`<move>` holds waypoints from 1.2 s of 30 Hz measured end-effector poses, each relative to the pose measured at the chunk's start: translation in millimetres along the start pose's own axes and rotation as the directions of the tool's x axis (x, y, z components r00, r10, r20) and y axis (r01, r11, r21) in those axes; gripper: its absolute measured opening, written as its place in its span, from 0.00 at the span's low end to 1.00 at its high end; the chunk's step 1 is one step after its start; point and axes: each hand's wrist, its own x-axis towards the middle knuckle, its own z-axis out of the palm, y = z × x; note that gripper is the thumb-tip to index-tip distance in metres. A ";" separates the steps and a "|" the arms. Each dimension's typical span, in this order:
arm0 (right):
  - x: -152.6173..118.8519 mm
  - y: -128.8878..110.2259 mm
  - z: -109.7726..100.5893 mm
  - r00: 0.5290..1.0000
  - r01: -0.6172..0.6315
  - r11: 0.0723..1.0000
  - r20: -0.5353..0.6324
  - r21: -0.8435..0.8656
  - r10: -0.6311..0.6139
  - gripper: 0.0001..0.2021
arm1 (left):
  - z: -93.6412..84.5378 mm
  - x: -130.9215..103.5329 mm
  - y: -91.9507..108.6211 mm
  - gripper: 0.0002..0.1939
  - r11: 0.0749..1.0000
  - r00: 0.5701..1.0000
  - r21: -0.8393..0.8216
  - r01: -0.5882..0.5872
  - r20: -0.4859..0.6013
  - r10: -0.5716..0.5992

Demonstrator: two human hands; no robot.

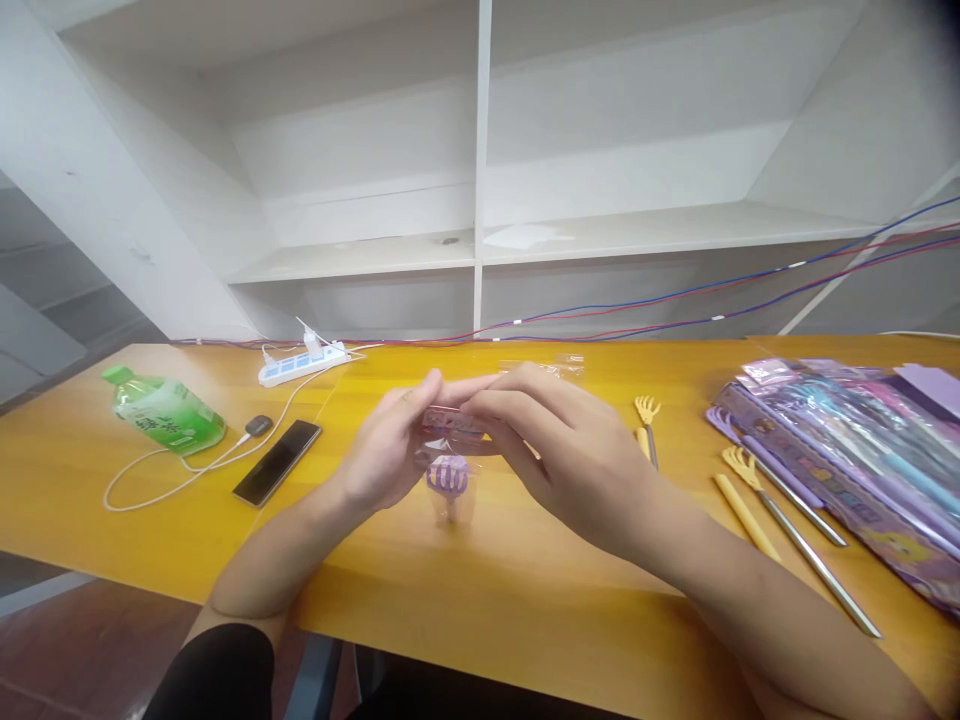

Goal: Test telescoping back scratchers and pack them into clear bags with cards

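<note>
Held up over the middle of the table is a clear plastic bag [459, 512] with a pink printed top strip [454, 424]. A purple claw-shaped back scratcher head [448, 476] shows inside it, pointing up. My left hand [386, 448] is closed on the left side of the bag's top, thumb raised. From the right, my right hand [574, 455] curls over the same top, its fingertips at the pink strip. The rest of the scratcher's length cannot be made out. Behind my right hand lies another clear wrapper [566, 367].
Yellow back scratchers [742, 468] with metal rods lie at right, beside a pile of packaged purple and blue ones [847, 450]. On the left are a green bottle [169, 412], a phone [277, 462], a white cable [142, 500] and a power strip [304, 366]. White shelves [360, 255] stand behind.
</note>
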 end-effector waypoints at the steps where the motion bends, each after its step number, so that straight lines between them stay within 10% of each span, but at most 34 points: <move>1: 0.1 -0.2 0.3 1.000 0.005 1.000 -0.003 0.002 -0.005 0.11 | 0.3 -0.3 -0.1 0.28 1.000 1.000 0.003 -0.012 0.006 0.012; 17: 2.9 -5.2 -0.6 1.000 -0.003 0.997 0.006 0.071 0.003 0.15 | 4.8 -9.4 -0.8 0.23 0.966 0.967 0.118 -0.229 -0.085 0.240; 36: 0.2 -8.9 5.4 0.999 0.041 0.999 0.019 0.029 -0.042 0.12 | 6.6 -8.0 -1.1 0.25 0.967 0.973 0.142 -0.211 -0.068 0.222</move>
